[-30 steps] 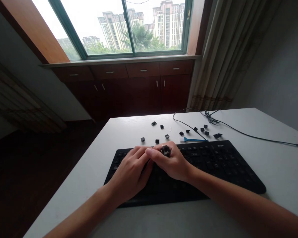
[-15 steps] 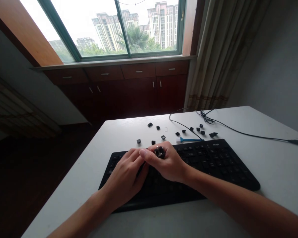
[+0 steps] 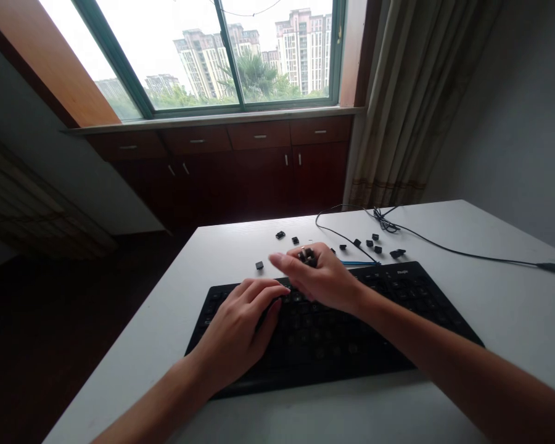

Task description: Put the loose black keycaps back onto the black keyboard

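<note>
A black keyboard (image 3: pixel 333 345) lies on the white table, with bare spots among its middle keys where caps are off. My left hand (image 3: pixel 240 314) rests on its left half, fingers bent together and thumb close to the index fingertip; whatever is between them is hidden. Above the keyboard's back edge, my right hand (image 3: pixel 328 277) is closed round a small dark object with shiny metal bits (image 3: pixel 308 256). Most of that object is covered by the fingers. Behind the right hand shows the blue handle of a brush (image 3: pixel 361 263).
Several loose black keycaps lie behind the keyboard, among them a single keycap (image 3: pixel 259 265) on the left and a larger one (image 3: pixel 396 253) on the right. A black cable (image 3: pixel 467 251) runs across the back right. The table's far edge (image 3: pixel 240 224) faces dark cabinets.
My right hand has lifted away from the left hand, moving up and to the right with the dark object still in it. The left hand has stayed nearly in place.
</note>
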### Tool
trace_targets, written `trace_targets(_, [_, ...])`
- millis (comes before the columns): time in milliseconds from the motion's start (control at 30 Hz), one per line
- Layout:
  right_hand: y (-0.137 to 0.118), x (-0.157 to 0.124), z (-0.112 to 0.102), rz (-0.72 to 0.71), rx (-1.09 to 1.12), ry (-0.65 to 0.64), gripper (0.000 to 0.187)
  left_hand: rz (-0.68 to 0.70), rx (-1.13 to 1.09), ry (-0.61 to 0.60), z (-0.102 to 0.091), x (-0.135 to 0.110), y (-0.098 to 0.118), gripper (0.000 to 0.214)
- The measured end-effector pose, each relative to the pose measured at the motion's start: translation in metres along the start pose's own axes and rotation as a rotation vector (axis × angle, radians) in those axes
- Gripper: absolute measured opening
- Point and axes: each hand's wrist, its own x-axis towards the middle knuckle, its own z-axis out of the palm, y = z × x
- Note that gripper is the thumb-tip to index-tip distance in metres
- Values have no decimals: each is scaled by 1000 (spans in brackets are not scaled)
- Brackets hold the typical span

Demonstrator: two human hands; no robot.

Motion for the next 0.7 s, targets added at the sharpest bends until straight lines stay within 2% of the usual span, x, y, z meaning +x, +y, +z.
trace_targets(67, [-8,4,-20,-10,-248,49,49,-10,-22,-7,0,0,0,28])
trace_targets(167, [-12,9,-58,-40,-821,139,39,-14,-40,-5,1,-2,0,28])
trace_targets(233, [-8,10,-84,19,-1137,138,30,-15,-46,-3,1,-2,0,28])
trace_targets(267, [-5,10,-95,78,-1209,108,27,-15,-48,-1,1,-2,-1,28])
trace_targets(333, [3,9,-113,224,-1248,16,24,-16,-51,0,0,-3,-1,29])
trace_targets(433, [12,8,-128,304,-1233,-69,27,-14,-55,-8,0,-2,0,29])
trace_targets(567, [17,7,-133,337,-1212,-111,30,-19,-48,-16,0,-2,0,29])
trace_targets(700, [19,6,-134,371,-1185,-128,26,-18,-53,-7,1,-2,0,28])
